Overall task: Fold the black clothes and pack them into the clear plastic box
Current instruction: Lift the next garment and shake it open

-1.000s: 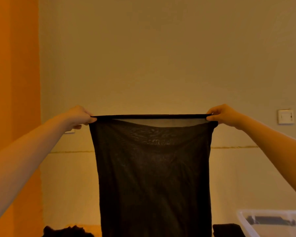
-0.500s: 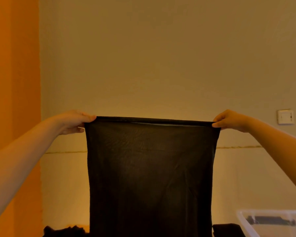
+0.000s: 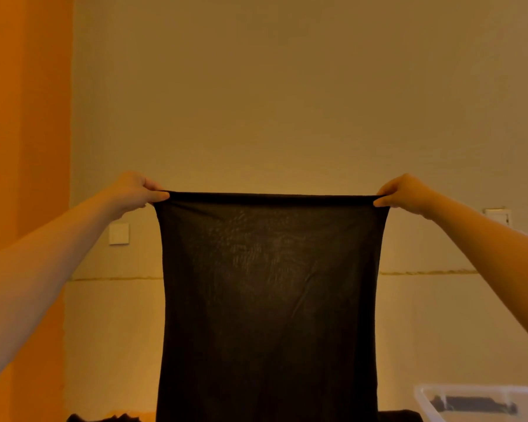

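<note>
A thin black garment [image 3: 269,300] hangs stretched in the air in front of me, its top hem taut and level. My left hand [image 3: 134,190] pinches the hem's left corner and my right hand [image 3: 404,193] pinches the right corner. The cloth drops straight down past the bottom of the view, so its lower end is hidden. The clear plastic box [image 3: 482,403] sits at the bottom right, with a dark handle showing through its wall.
More black clothes lie low at the bottom left [image 3: 104,418] and just right of the hanging cloth [image 3: 400,416]. A beige wall with two white switch plates [image 3: 119,234] faces me; an orange wall section [image 3: 25,147] stands on the left.
The hem's open gap has closed and the edge now lies flat and level. Both hands have moved slightly apart, pulling the cloth tauter.
</note>
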### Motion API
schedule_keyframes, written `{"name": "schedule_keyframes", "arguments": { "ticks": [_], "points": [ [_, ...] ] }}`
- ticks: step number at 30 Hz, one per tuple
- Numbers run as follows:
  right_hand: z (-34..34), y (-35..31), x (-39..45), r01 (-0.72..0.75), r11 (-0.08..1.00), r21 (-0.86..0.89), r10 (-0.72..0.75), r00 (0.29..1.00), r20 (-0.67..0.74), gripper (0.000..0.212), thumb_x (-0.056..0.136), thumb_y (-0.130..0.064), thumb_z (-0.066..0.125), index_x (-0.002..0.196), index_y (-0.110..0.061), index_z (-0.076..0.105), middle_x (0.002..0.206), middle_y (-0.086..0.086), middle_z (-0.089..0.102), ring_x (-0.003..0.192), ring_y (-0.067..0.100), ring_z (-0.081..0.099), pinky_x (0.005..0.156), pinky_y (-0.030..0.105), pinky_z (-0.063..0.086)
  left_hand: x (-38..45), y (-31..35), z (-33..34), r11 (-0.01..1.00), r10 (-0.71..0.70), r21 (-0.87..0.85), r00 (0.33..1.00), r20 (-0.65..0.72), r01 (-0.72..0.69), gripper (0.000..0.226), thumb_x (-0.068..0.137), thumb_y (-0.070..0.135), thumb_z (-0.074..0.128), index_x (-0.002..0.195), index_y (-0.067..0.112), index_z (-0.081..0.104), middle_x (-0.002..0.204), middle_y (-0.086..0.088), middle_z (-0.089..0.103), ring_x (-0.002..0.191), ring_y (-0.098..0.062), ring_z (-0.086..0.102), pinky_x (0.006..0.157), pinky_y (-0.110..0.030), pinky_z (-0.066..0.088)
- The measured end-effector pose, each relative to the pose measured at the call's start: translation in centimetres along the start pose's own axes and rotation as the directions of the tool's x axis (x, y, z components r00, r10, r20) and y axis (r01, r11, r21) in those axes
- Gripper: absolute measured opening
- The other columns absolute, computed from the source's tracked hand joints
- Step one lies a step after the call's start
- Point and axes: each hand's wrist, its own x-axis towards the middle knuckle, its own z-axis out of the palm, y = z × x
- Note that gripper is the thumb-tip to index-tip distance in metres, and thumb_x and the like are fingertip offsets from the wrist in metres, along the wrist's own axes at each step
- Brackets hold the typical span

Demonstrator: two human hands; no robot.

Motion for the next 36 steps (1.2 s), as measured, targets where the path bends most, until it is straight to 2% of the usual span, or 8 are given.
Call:
{"name": "schedule_keyframes", "arguments": {
  "ticks": [6,9,11,16,19,24,30,36],
  "points": [
    [-3.0,-1.8,-0.1,-0.062,0.948,0.311,0.079,0.996,-0.043,0.01,0.085,-0.009,0.062,0.078,-0.003,0.062,0.082,0.009,0.058,0.079,0.019,0.054,0.077,0.034,0.05,0.6,1.2,-0.5,0.996,0.038,-0.082,0.999,-0.031,-0.04,0.017,0.091,0.004,0.057,0.106,0.002,0.066,0.079,-0.003,0.058,0.071,-0.013,0.05,0.064,-0.018,0.039],
    [-3.8,-1.9,-0.2,-0.076,0.905,0.419,0.107,0.993,-0.051,0.013,0.087,-0.013,0.061,0.076,-0.006,0.061,0.081,0.009,0.059,0.078,0.02,0.057,0.07,0.029,0.053,0.5,1.8,-0.6,0.992,0.055,-0.115,0.998,0.02,-0.052,0.021,0.094,0.001,0.05,0.111,0.001,0.063,0.088,-0.006,0.06,0.074,-0.01,0.053,0.071,-0.018,0.042],
    [-3.9,-1.9,-0.4,-0.079,0.879,0.471,0.119,0.991,-0.056,0.014,0.087,-0.015,0.061,0.076,-0.007,0.059,0.081,0.009,0.059,0.079,0.021,0.056,0.071,0.03,0.051,0.2,2.2,-0.7,0.99,0.074,-0.125,0.995,0.059,-0.067,0.023,0.095,0.0,0.047,0.112,0.002,0.062,0.091,-0.007,0.061,0.076,-0.011,0.054,0.066,-0.016,0.048],
    [-4.4,-2.2,-1.2,-0.067,0.846,0.529,0.113,0.992,-0.055,0.017,0.089,-0.017,0.058,0.075,-0.008,0.056,0.08,0.008,0.056,0.077,0.018,0.053,0.068,0.027,0.046,-0.5,2.8,-1.0,0.961,0.057,-0.277,0.976,0.21,0.004,0.025,0.101,0.012,0.036,0.092,0.005,0.058,0.088,-0.008,0.054,0.082,-0.015,0.052,0.073,-0.022,0.044],
    [-4.7,-2.2,-1.6,-0.052,0.848,0.528,0.095,0.994,-0.055,0.024,0.091,-0.023,0.055,0.071,-0.009,0.054,0.078,0.007,0.054,0.076,0.018,0.052,0.069,0.027,0.045,-0.9,3.2,-0.8,0.912,0.052,-0.407,0.966,0.254,0.058,0.027,0.101,0.023,0.036,0.095,0.007,0.057,0.095,-0.008,0.056,0.087,-0.015,0.055,0.076,-0.023,0.046],
    [-4.7,-2.3,-1.7,-0.054,0.828,0.559,0.098,0.994,-0.05,0.023,0.093,-0.023,0.051,0.077,-0.007,0.057,0.081,0.008,0.055,0.081,0.02,0.053,0.07,0.029,0.046,-1.3,3.6,-0.7,0.914,0.127,-0.404,0.931,0.341,0.023,0.026,0.097,0.022,0.041,0.095,0.006,0.061,0.089,-0.005,0.062,0.076,-0.008,0.064,0.063,-0.014,0.053],
    [-4.8,-1.4,-1.7,-0.107,0.838,0.535,0.083,0.994,0.068,0.017,0.092,-0.013,0.051,0.083,-0.004,0.061,0.084,0.01,0.059,0.081,0.022,0.056,0.067,0.029,0.052,-0.2,2.1,-1.0,0.965,0.153,-0.24,0.971,0.183,-0.107,0.012,0.093,0.012,0.054,0.089,0.011,0.065,0.089,-0.008,0.06,0.085,-0.018,0.054,0.073,-0.026,0.043],
    [-5.3,-0.7,-1.5,-0.158,0.882,0.443,0.057,0.971,0.232,0.016,0.09,-0.001,0.05,0.092,-0.003,0.065,0.092,0.015,0.066,0.086,0.024,0.061,0.066,0.023,0.058,0.5,0.5,-1.7,0.985,0.168,-0.041,0.986,-0.004,-0.168,0.018,0.091,0.013,0.059,0.076,0.018,0.067,0.076,-0.006,0.061,0.072,-0.018,0.05,0.063,-0.027,0.039]
  ]
}}
